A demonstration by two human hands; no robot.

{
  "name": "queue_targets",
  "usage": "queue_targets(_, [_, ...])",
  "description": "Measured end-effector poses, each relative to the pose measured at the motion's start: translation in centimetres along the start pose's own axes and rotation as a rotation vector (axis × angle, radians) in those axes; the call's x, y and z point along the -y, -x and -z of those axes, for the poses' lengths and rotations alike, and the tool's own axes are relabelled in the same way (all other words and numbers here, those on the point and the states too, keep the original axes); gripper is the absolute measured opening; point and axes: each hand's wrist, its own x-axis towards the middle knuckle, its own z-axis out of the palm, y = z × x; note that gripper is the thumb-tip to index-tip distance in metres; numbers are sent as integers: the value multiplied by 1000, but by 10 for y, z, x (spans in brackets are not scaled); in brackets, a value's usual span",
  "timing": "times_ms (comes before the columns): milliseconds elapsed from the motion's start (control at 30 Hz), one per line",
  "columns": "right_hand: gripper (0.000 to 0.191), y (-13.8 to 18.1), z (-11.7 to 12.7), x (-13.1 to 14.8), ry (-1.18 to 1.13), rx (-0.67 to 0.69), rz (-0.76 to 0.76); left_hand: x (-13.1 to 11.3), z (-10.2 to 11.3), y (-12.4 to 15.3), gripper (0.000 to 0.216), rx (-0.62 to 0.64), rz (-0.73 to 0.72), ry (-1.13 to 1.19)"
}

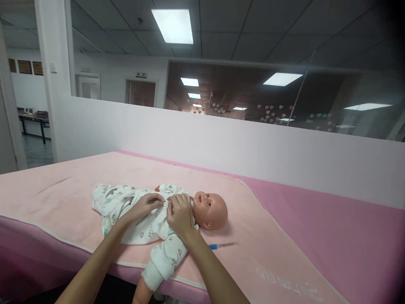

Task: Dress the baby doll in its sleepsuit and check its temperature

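Note:
A baby doll (211,210) in a white printed romper (142,228) lies on its back on a pale pink blanket (63,194), head to the right. My left hand (148,204) pinches the romper's front at the chest, fingers closed on the cloth near a small snap button (165,204). Opposite it, my right hand (180,214) grips the other edge of the romper by the doll's neck, fingers curled. One sleeved doll arm (164,257) hangs over the bed's front edge.
A syringe with a blue plunger (223,245) lies on the blanket just right of my right forearm. The bed has a darker pink sheet (332,228). A white partition wall (221,143) runs behind it, with glass above.

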Motion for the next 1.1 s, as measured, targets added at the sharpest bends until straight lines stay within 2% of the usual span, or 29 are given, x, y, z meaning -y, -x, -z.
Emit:
queue_targets(133, [8, 1, -2, 1, 15, 26, -53, 2, -6, 0, 22, 56, -44, -37])
queue_targets(367, [9, 3, -1, 1, 34, 42, -50, 3, -6, 1, 25, -1, -49, 30])
queue_targets(667, [14, 3, -2, -1, -2, 27, 32, 9, -6, 0, 25, 1, -10, 45])
queue_targets(867, [13, 2, -2, 0, -12, 103, 95, 8, -7, 0, 21, 22, -24, 114])
queue_targets(1100, [10, 4, -4, 2, 56, 83, 8, 10, -6, 1, 19, 34, -37, 100])
